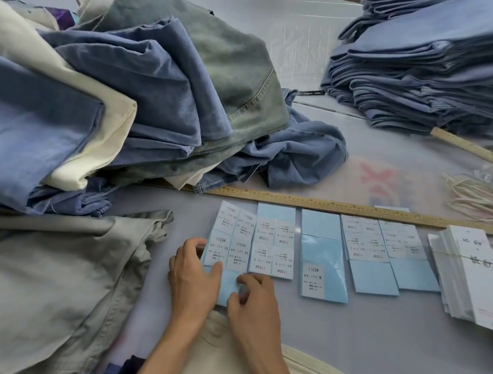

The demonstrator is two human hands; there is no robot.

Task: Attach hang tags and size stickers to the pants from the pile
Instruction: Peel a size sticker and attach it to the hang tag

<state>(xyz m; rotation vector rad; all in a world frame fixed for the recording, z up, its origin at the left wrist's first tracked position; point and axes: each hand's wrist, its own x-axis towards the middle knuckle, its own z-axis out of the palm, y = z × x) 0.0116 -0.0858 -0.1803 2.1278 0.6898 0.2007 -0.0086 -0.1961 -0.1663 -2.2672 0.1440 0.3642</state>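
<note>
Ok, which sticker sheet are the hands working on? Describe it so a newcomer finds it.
Find the long wooden ruler lying across the table. Just below it runs a row of pale blue sticker sheets; take the leftmost sheet, beside the grey pants. Its labels read XS, and both hands, left and right, rest on its lower edge.
</note>
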